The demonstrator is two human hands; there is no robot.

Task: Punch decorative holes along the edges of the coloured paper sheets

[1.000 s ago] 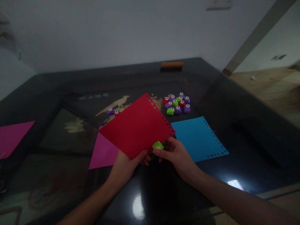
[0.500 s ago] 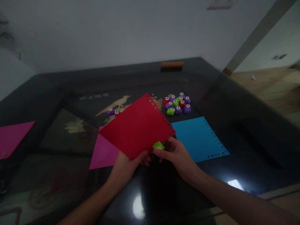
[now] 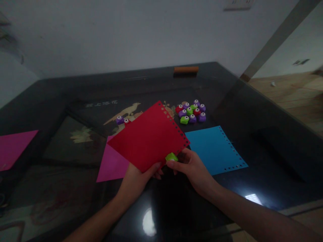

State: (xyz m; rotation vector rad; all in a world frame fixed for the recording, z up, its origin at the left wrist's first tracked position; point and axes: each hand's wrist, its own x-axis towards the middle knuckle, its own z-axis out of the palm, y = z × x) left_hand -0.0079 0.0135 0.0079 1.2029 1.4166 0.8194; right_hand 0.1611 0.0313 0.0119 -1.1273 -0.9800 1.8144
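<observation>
Head view: I see the red paper sheet (image 3: 148, 137) at the centre of the frame, lifted and tilted above the dark glass table (image 3: 252, 134), with a row of punched holes along its right edge. Its lower corner sits between the two hands. The left hand (image 3: 137, 178), just below the sheet, pinches that lower edge with fingers closed on it. The right hand (image 3: 193, 168), just right of the corner, is closed around a small green punch (image 3: 171, 157) that is set onto the sheet's lower right edge; the thumb lies beside the punch.

Beneath the red sheet, toward the lower left, a pink sheet (image 3: 111, 164) lies flat on the table and is partly covered. Just right of the hands lies a blue sheet (image 3: 214, 149), its right and lower edges lined with holes. Above it, right of centre, a cluster of small punches (image 3: 191, 112) in purple, green and red sits together. Two more punches (image 3: 121, 120) peek out at the red sheet's upper left edge. Another pink sheet (image 3: 13, 146) lies at the far left, and an orange bar (image 3: 186, 69) rests on the table's far edge.
</observation>
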